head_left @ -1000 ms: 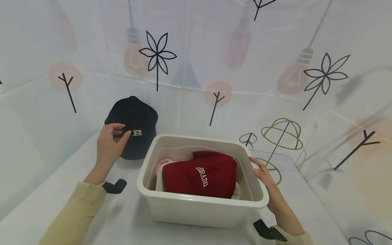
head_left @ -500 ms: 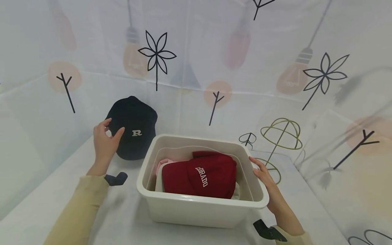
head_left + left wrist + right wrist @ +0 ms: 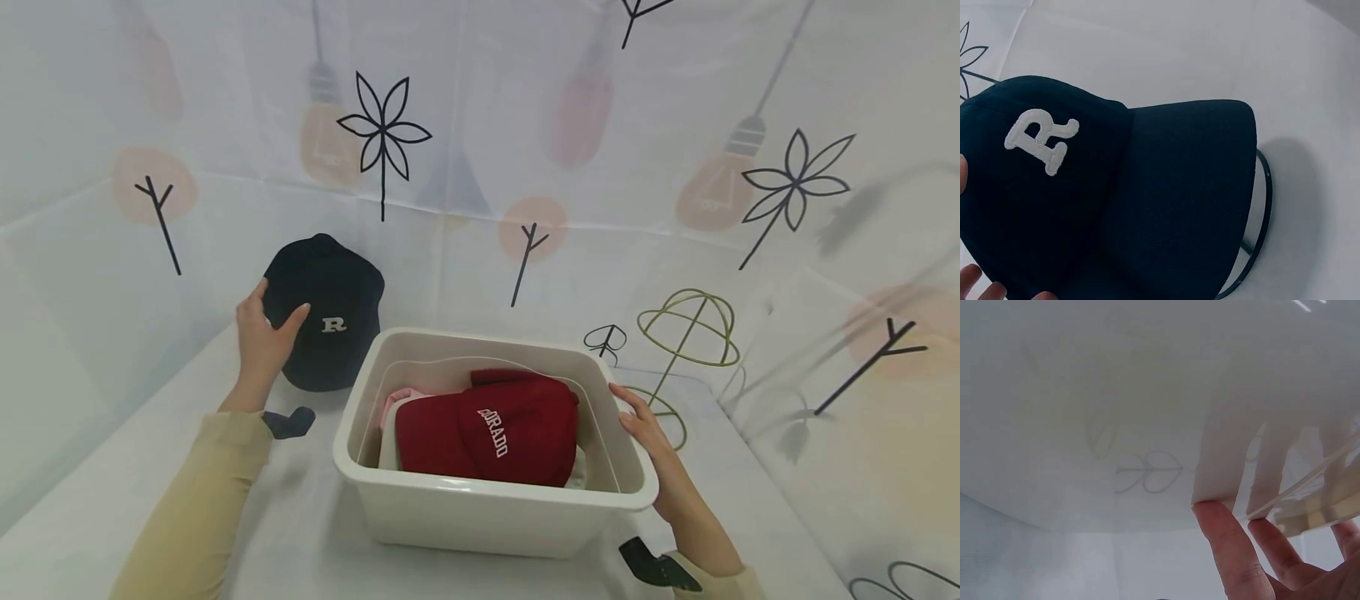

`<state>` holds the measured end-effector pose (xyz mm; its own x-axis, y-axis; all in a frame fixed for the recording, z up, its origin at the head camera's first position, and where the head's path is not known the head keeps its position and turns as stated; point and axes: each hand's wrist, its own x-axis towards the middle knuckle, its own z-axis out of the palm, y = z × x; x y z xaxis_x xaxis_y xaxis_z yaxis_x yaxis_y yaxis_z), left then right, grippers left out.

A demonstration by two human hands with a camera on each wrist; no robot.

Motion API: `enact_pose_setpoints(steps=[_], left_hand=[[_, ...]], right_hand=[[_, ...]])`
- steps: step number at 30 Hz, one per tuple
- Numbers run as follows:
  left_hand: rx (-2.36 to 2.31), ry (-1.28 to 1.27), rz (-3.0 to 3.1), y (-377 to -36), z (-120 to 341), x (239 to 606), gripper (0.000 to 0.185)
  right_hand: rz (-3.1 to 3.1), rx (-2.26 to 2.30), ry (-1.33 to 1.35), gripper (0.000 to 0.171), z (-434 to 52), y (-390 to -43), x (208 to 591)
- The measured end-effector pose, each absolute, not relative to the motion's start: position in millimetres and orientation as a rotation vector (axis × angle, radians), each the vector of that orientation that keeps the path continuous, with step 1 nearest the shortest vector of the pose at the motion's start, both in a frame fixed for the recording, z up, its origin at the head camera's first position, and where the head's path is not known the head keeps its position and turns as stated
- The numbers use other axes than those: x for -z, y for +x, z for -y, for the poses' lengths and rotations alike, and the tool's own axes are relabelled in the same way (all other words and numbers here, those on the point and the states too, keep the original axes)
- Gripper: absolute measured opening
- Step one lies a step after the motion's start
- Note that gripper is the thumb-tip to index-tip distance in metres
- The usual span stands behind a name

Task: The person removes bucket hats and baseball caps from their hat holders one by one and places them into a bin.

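Observation:
A navy baseball cap (image 3: 324,321) with a white letter R stands propped up at the back left. My left hand (image 3: 262,337) is at its left side, thumb over the cap's front and fingers spread along its edge. In the left wrist view the cap (image 3: 1116,187) shows its brim, and fingertips (image 3: 994,291) appear at its lower border. A white plastic bin (image 3: 465,521) holds a dark red cap (image 3: 487,429) with white lettering, lying over pale and pink items. My right hand (image 3: 652,433) touches the bin's right side by the rim, its fingers (image 3: 1225,540) fairly straight against the glossy outer wall.
A green wire cap stand (image 3: 686,333) stands behind the bin on the right. Under the navy cap's brim curves a dark wire ring (image 3: 1266,206). White cloth (image 3: 300,517) covers the table, and a printed curtain (image 3: 465,100) hangs close behind.
My left hand has moved left from in front of the navy cap's lettering, then in against its left edge, with thumb and fingers spreading. The right hand and the bin stay put.

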<state>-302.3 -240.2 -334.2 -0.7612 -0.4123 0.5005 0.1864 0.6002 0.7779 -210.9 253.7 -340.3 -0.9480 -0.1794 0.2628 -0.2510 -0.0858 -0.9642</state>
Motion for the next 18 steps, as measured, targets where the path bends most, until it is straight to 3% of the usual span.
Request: enact_pose_setpoints(steps=[9, 18], left_hand=[[1.159, 0.129, 2.232, -308.8, 239.7, 334.3, 0.081], [1.197, 0.237, 2.175, -308.3, 235.1, 330.2, 0.067]], right_hand=[[2.087, -2.231, 0.507, 0.037, -254.2, -211.0, 339.6], [2.077, -2.227, 0.531, 0.04, -254.4, -212.9, 340.7]])
